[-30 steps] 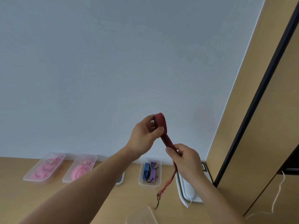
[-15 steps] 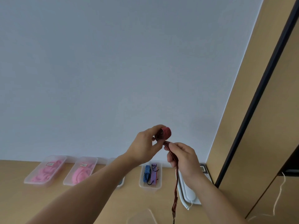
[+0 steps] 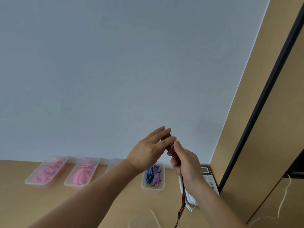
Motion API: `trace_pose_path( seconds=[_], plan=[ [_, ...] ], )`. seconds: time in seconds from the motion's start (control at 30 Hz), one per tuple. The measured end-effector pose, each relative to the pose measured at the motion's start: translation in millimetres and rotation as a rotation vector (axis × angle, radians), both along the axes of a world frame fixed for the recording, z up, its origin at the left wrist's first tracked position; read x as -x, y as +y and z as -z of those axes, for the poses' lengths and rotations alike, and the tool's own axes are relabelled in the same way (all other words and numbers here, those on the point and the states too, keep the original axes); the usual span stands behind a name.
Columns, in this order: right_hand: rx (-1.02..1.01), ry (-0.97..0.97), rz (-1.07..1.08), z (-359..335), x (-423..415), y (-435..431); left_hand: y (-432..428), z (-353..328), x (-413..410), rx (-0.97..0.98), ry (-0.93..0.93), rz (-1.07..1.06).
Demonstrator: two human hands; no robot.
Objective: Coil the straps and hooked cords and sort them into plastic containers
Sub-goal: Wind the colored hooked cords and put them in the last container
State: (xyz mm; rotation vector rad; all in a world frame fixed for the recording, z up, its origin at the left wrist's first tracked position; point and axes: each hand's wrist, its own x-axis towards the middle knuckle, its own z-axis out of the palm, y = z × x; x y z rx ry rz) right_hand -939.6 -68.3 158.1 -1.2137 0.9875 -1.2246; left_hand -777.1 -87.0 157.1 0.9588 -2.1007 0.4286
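Note:
A red-and-black striped cord is held up in front of the wall, its loose tail hanging down toward the table. My right hand grips the cord just below its wound top. My left hand lies against that wound part with its fingers straight. A clear container on the table holds a blue and a purple coiled cord. Two clear containers to the left, one and another, hold pink coils.
A white desk phone lies at the right of the wooden table, behind my right forearm. A clear lid or container sits at the near edge. Another clear container is half hidden by my left arm. Wooden cabinet panels stand at right.
My left hand's fingers have straightened from a curled hold on the coil. The coil has turned from end-on to lengthwise, and the hanging tail has swung to hang straighter.

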Motion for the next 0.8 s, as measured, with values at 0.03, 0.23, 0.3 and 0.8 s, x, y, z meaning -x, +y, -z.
trace_pose_path(
  seconds=[0.03, 0.23, 0.3, 0.8],
  plan=[
    [-0.006, -0.003, 0.004, 2, 0, 0, -1, 1, 1, 0.001, -0.013, 0.001],
    [0.075, 0.023, 0.064, 6, 6, -6, -2, -2, 11, -0.706, 0.556, -0.02],
    [0.114, 0.053, 0.083, 7, 7, -8, -4, -14, 13, -1.154, 0.915, 0.094],
    [0.173, 0.266, 0.123, 18, 7, -19, -11, -14, 26, -1.201, 1.289, 0.369]
  ],
)
